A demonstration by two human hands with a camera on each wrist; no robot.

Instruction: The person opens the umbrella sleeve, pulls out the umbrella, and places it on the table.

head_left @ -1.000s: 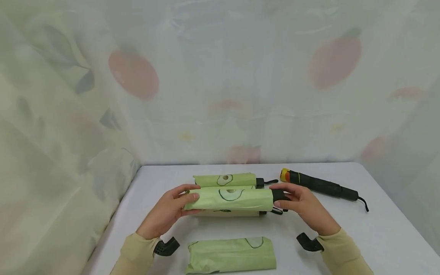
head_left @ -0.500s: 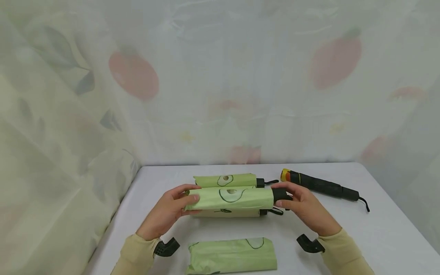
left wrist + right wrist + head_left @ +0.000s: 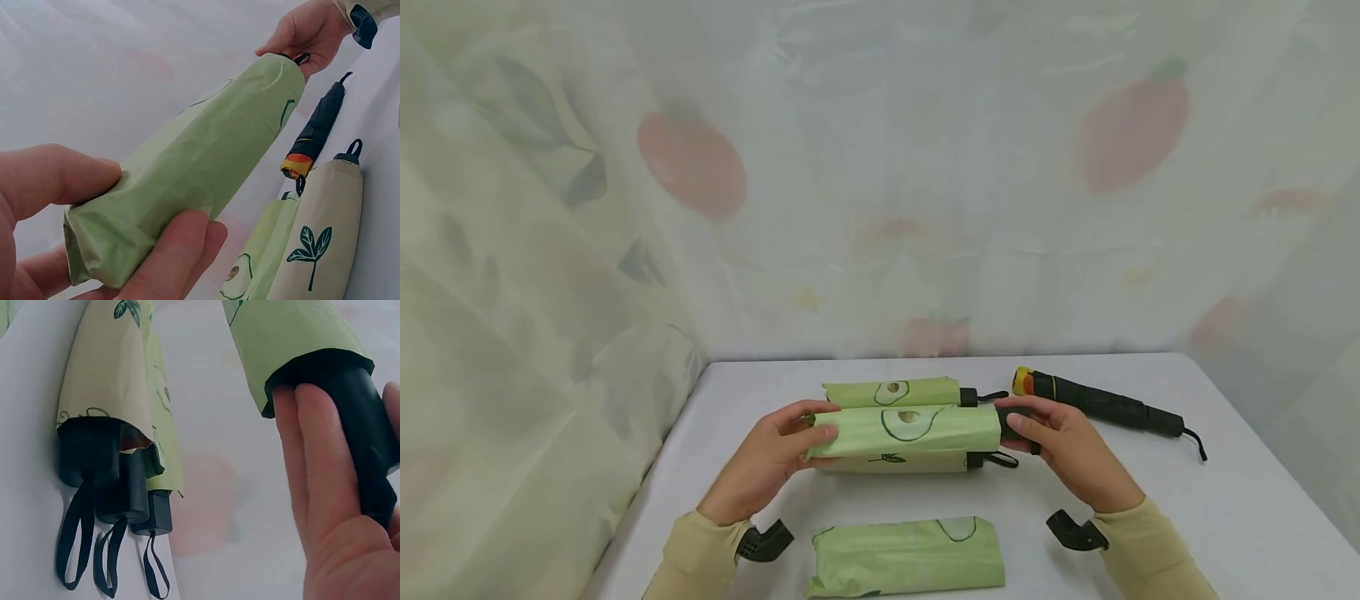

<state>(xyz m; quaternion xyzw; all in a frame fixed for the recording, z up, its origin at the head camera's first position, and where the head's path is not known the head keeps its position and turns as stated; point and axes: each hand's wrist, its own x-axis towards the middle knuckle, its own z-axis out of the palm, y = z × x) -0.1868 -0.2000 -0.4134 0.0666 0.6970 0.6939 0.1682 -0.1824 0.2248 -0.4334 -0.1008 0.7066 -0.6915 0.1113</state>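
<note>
A folded umbrella (image 3: 917,433) in light green avocado-print fabric is held level above the table, its black handle to the right. My left hand (image 3: 777,454) grips its closed left end, thumb on the near side and fingers beneath, as the left wrist view shows. My right hand (image 3: 1063,446) holds the black handle (image 3: 359,419) between thumb and fingers. Below, near the table's front, lies a flat green avocado-print umbrella sleeve (image 3: 906,557). Behind the held umbrella are a beige umbrella (image 3: 322,231) with a leaf print and a green umbrella (image 3: 891,392), both partly hidden.
In the right wrist view three black handles (image 3: 125,481) with wrist loops lie side by side. A black folded umbrella (image 3: 1101,402) with a yellow and orange end lies at the back right of the white table (image 3: 1210,517). A printed curtain (image 3: 880,167) hangs behind.
The held umbrella has shifted very slightly right. My right thumb has moved up onto the handle's near side. The left hand keeps its grip, and the other things stay put.
</note>
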